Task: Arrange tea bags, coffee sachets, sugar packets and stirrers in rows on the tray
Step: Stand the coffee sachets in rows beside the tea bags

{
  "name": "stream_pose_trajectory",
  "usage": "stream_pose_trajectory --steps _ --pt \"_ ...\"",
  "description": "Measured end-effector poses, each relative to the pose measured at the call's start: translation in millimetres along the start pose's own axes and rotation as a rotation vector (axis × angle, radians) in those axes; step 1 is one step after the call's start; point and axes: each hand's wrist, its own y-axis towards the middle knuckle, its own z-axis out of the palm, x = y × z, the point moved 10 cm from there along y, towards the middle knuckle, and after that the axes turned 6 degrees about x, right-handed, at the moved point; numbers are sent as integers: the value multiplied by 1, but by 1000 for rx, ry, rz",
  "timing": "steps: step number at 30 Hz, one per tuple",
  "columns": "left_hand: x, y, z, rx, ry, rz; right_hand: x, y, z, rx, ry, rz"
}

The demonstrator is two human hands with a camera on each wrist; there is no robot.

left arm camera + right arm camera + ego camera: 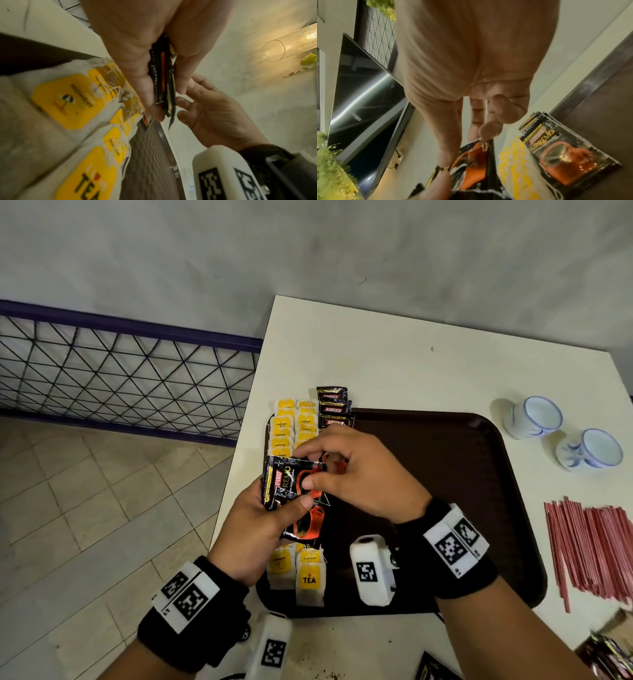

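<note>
Left hand (255, 520): thumb clamps the sachets (297, 496), fanned above the tea bags (310, 578).
Right hand (356, 474): fingertips pinch, seemingly, the top sachet only.
Do well: peel one, lay it by the tray (479, 474) row (334, 409).

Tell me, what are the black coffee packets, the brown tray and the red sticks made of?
The coffee sachets look like glossy foil-plastic film: they shine and have crimped, zigzag edges. The tray seems hard dark-brown plastic with a fine checkered texture and a smooth raised rim. The stirrers look like thin red plastic, though from here they could be coated paper.
</note>
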Motion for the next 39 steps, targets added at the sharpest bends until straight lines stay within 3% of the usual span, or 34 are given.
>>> stream_pose_trajectory --steps 6,12,15,18,24,39 --pt "4 0 1 15 8 -33 -11 -4 -5 -58 -36 54" --pt "5 -3 3 16 15 -41 -16 -7 -8 -2 -26 117" --pt "2 -6 -7 -20 7 -25 -40 -17 -33 -154 179 176" --pt "1 -8 -19 -51 -39 -21 -80 -36 -49 -302 328 345" --pt "1 -11 -24 -59 -56 -24 -121 -45 -25 -285 399 566" --pt "4 -16 -19 -63 -55 -46 -123 -34 -9 -293 382 649"
